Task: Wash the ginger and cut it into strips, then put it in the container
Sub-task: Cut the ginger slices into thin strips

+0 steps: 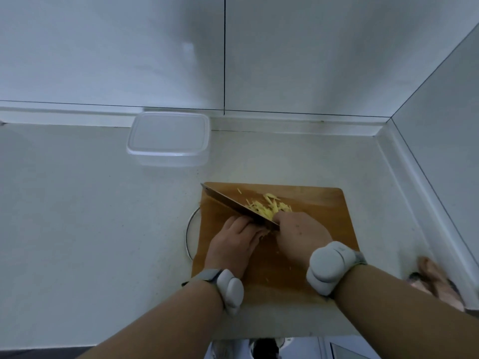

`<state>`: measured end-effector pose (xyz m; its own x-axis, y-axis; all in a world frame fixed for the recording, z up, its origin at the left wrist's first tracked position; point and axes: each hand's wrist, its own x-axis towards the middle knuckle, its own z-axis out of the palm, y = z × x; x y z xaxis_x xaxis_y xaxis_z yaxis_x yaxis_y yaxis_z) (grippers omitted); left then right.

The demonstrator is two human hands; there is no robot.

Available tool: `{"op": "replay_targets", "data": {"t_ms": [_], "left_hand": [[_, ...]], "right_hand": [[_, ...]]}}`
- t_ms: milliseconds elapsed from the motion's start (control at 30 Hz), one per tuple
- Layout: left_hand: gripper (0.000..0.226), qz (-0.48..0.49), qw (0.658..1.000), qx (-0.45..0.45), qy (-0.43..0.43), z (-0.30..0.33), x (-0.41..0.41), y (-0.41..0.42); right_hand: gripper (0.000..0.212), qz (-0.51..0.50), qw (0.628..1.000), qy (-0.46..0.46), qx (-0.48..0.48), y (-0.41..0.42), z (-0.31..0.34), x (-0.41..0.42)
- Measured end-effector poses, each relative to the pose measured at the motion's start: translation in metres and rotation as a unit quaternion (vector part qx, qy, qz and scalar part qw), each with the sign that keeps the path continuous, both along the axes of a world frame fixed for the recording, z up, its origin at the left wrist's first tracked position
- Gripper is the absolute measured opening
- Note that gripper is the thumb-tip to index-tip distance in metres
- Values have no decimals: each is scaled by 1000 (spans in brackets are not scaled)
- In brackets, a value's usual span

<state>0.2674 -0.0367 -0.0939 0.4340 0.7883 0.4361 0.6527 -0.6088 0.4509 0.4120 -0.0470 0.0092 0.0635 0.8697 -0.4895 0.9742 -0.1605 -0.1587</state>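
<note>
Fingertips are the worry: the left hand [234, 235] presses down, fingers curled, on ginger hidden under it, right against the cleaver [234, 206] that the right hand [298, 233] grips by its hidden handle. A slip would nick a knuckle. Cut strips [267, 206] sit at 12 o'clock of the hands on the board [318, 203], and the container [168, 139] (lid on) waits at 11 o'clock

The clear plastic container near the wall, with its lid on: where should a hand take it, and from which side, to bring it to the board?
Probably grip the container by its short right end, thumb on the lid and fingers under the protruding rim. That end faces the cutting board and is unobstructed; the far side lies close to the wall.
</note>
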Motion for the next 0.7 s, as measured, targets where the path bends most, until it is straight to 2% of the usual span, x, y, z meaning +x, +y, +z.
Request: {"op": "replay_targets", "data": {"t_ms": [133, 300, 467, 700], "left_hand": [[30, 1, 1000, -1, -1, -2, 0, 1], [27, 8, 1000, -5, 2, -2, 0, 1], [27, 0, 1000, -1, -2, 0, 0, 2], [27, 8, 1000, -11, 6, 1, -1, 0]], "right_hand": [[19, 0, 1000, 18, 6, 3, 1, 2], [19, 0, 1000, -1, -15, 6, 4, 4], [17, -15, 1000, 19, 12, -2, -7, -1], [18, -19, 1000, 10, -13, 2, 0, 4]]}}
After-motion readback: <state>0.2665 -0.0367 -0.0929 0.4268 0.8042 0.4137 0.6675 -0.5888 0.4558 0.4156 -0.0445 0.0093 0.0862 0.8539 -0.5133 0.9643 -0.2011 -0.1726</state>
